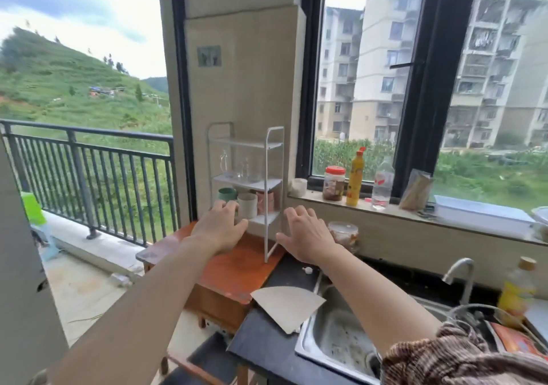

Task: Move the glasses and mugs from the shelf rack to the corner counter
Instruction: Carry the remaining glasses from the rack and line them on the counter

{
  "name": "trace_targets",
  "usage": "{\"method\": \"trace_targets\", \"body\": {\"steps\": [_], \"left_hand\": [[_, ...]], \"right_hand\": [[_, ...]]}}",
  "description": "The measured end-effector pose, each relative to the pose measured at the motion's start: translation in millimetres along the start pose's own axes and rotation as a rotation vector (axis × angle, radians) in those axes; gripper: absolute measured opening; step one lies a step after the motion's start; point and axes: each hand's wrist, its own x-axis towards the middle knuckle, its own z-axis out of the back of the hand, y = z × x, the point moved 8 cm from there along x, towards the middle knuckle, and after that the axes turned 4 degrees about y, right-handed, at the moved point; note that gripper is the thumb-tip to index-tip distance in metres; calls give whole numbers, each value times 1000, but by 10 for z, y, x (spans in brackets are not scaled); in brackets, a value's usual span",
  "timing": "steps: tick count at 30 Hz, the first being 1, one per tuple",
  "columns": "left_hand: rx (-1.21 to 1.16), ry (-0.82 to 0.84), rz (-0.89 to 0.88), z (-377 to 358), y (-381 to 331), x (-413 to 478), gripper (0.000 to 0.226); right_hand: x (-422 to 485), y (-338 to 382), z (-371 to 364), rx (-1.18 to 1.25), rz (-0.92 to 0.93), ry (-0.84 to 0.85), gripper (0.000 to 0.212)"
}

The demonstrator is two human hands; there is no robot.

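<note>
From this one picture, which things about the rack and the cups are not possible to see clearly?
- Head view: the clear glasses on the rack's middle shelf blur together; their count is unsure.
- The left hand covers the lower part of the green mug.
- The pink mug sits partly behind the white mug and rack post.
- The right hand holds nothing.

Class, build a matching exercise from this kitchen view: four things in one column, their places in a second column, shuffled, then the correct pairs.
Things:
1. clear glasses
2. mugs
3. yellow bottle
4. tap

Places:
A. window sill
B. rack's bottom shelf
C. over the sink
D. rack's middle shelf

Pairs: 1-D, 2-B, 3-A, 4-C
</note>
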Motion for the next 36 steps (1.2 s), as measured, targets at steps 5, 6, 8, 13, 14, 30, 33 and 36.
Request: {"method": "trace_targets", "body": {"steps": [5, 6, 8, 13, 14, 30, 33, 36], "left_hand": [[-38, -49, 25, 117, 446, 1041, 53], [-55, -50, 33, 113, 527, 1237, 53], [-102, -57, 45, 97, 691, 1608, 53], [-210, -44, 88, -10, 1131, 2409, 54], [-236, -47, 98, -35, 1212, 2551, 54], [-532, 61, 22, -622, 2095, 4881, 56], [-671, 65, 18, -703, 2119, 5090, 49], [-852, 78, 38, -773, 2173, 5214, 45]], "right_hand": [[1176, 130, -198, 109, 16, -20, 48], [1398, 152, -232, 119, 17, -24, 49], [1808, 191, -297, 145, 16, -37, 51], [2621, 261, -592, 176, -8, 8, 52], [2767, 269, -660, 177, -13, 17, 52], [4738, -79, -1580, 556, -430, -81, 54], [4874, -140, -1666, 691, -510, -124, 43], [4940, -142, -1689, 847, -585, -193, 33]]}}
